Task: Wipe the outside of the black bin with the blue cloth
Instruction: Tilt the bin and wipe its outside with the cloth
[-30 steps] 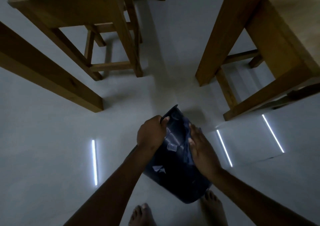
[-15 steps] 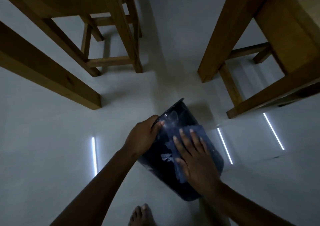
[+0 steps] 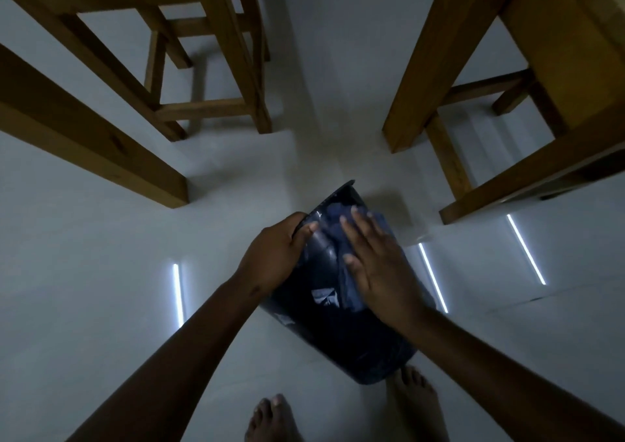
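Observation:
The black bin (image 3: 341,336) is tilted over the pale floor, its open rim pointing away from me and its base near my feet. My left hand (image 3: 274,255) grips the rim on the left side. My right hand (image 3: 378,265) lies flat, fingers spread, pressing the blue cloth (image 3: 338,235) against the bin's upper outer wall. Most of the cloth is hidden under the palm; its folds show beside the fingers and near the rim.
Wooden stool legs (image 3: 250,103) stand at the back left and a long wooden beam (image 3: 101,144) runs at the left. Another wooden stool (image 3: 449,79) stands at the right. My bare feet (image 3: 274,421) are at the bottom. Bright light strips reflect off the floor (image 3: 84,306).
My right hand has slid from the bin's right side onto its upper wall and further toward the rim, flattening the cloth there. The bin has tipped a little. My left hand keeps its hold.

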A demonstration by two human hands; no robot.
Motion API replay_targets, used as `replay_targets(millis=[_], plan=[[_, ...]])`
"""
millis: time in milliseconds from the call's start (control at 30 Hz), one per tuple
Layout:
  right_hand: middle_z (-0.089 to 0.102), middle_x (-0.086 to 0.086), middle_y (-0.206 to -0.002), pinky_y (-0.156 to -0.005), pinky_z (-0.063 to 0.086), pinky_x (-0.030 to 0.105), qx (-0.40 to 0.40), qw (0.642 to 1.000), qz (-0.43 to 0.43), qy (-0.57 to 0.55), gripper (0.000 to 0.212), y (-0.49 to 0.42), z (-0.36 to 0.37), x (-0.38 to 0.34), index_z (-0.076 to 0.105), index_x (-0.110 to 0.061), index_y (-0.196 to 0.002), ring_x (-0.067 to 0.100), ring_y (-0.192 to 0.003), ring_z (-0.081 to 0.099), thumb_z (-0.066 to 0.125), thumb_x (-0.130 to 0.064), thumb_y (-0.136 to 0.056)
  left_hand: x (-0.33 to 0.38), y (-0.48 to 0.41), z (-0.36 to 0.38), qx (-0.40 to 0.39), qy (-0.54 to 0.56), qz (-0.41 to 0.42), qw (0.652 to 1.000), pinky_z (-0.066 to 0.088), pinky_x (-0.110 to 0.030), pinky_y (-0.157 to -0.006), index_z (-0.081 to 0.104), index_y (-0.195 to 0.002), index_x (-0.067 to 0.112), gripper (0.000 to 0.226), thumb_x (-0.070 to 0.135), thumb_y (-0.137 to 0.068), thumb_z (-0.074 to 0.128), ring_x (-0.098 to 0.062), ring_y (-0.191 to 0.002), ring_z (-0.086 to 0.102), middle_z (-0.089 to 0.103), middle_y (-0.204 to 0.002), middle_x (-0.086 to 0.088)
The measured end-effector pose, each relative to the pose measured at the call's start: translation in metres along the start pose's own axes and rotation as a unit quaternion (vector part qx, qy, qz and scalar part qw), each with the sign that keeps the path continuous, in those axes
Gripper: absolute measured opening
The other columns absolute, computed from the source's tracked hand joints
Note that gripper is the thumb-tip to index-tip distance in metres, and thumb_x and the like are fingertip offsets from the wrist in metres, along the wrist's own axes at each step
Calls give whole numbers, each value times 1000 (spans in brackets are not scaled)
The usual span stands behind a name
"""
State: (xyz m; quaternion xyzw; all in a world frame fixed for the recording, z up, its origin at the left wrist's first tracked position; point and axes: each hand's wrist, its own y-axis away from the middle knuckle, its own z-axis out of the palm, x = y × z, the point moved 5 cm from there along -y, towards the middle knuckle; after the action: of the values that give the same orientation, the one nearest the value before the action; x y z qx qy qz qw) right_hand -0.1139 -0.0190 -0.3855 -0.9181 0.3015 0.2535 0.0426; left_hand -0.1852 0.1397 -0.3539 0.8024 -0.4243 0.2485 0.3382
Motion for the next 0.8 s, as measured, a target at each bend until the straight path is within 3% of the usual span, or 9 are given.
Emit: replay_targets(millis=[100,200,300,467,533,700,800], plan=[[12,-6,-159,-116,25,45,7,994,101,-51,59,17,1,19,9,-31,-148,15,-146,6,6,-57,-95,2,0,0,-2,2,0,1000,46,-24,-62,53,-90,32,23,43,-100,34,-6,-63,61,62,-66,7],[9,0,-160,-114,21,51,-22,998,25,51,56,43,9,-9,6,-29,-150,25,-147,6,6,-49,-99,-4,1,0,7,-18,-3,1000,42,-25,-62,56,-92,27,30,44,-100,33,-9,-65,62,65,-71,5],[4,-2,-160,-115,17,49,-21,995,-58,74,55,24,9,-19,1,-31,-150,24,-147,2,17,-44,-99,-4,0,-1,9,-12,1,1000,43,-22,-61,57,-93,26,30,44,-100,34,-10,-69,62,64,-74,6],[13,-3,-159,-115,24,46,7,996,78,-33,56,17,-2,6,12,-26,-149,19,-146,6,15,-48,-98,1,0,0,16,-23,5,1000,41,-22,-59,50,-85,30,26,45,-99,34,-6,-64,58,59,-66,9],[11,-1,-159,-115,22,48,6,998,50,29,55,33,3,-7,10,-28,-149,23,-147,5,10,-49,-99,-2,3,-1,20,-30,0,999,39,-22,-59,51,-85,28,28,46,-99,35,-7,-64,58,59,-67,8],[5,-2,-160,-116,14,45,-18,994,-63,82,57,17,7,-25,6,-31,-150,24,-147,2,25,-42,-98,-4,7,-3,3,14,13,1000,40,-11,-58,51,-88,30,19,41,-99,41,-4,-68,58,58,-71,14],[12,-1,-159,-115,24,47,2,1000,4,31,55,-5,-5,7,10,-28,-149,22,-146,9,19,-44,-98,-18,23,-5,-44,57,-4,997,45,-10,-62,54,-96,27,19,42,-97,44,0,-75,63,65,-82,13]])
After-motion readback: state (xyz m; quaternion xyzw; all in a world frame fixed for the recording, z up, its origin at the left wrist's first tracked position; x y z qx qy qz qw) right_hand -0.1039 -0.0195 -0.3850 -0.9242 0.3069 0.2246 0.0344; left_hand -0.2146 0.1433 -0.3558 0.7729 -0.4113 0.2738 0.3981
